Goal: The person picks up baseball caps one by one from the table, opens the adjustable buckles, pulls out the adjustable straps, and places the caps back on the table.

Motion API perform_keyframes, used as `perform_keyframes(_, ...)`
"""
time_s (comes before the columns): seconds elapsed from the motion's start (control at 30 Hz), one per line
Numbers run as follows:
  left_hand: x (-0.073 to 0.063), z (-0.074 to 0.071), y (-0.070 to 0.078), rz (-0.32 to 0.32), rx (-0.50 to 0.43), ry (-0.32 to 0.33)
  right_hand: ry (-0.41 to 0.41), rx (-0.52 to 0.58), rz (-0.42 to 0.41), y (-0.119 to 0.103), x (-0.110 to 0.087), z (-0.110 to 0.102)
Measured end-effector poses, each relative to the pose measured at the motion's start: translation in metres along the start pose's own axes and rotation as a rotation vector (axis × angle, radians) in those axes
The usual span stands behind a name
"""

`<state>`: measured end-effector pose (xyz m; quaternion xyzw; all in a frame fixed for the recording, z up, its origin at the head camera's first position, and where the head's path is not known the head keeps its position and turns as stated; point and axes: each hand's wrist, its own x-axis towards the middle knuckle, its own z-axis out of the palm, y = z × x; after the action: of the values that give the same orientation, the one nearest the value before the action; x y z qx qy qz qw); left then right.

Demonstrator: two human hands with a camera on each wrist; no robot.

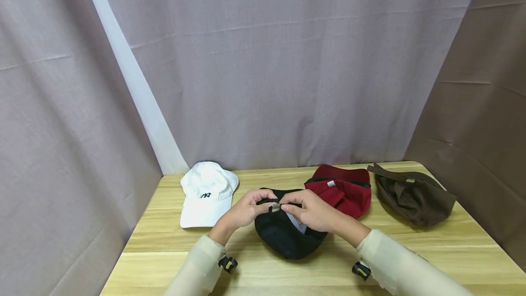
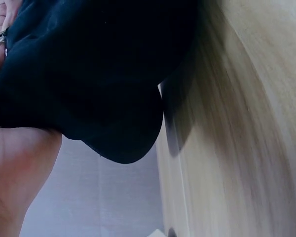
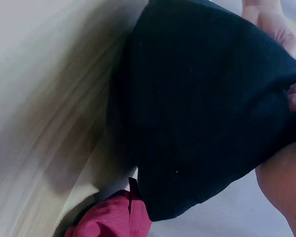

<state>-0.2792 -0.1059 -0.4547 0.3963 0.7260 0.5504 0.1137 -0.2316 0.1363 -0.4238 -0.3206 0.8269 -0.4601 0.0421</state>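
Both hands hold a black baseball cap just over the table, its back strap turned up and pale lining showing inside. My left hand pinches the strap beside a small metal buckle. From the other side, my right hand pinches the strap close to that buckle. In the left wrist view the cap's dark crown fills much of the picture, with part of the left hand at the edge. The right wrist view shows the black fabric hiding most of the fingers.
A white cap with a dark logo lies at the left on the wooden table. Behind the right hand lies a red cap, and further right a dark brown cap. Grey curtains hang behind the table.
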Motion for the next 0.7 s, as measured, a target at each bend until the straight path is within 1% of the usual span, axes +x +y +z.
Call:
perform_keyframes(0.2, -0.002, 0.002, 0.001, 0.01, -0.011, 0.001, 0.017, 0.006, 0.007, -0.002, -0.007, 0.002)
perform_keyframes(0.43, 0.0, 0.003, 0.0, 0.018, -0.025, 0.008, 0.019, 0.004, 0.016, 0.001, -0.01, 0.001)
perform_keyframes(0.6, 0.001, 0.002, 0.001, 0.018, -0.033, -0.006, 0.018, 0.008, 0.038, 0.001, -0.011, 0.0)
perform_keyframes(0.7, 0.002, 0.003, 0.001, 0.014, -0.035, -0.013, 0.03, -0.001, 0.026, 0.002, -0.012, -0.001)
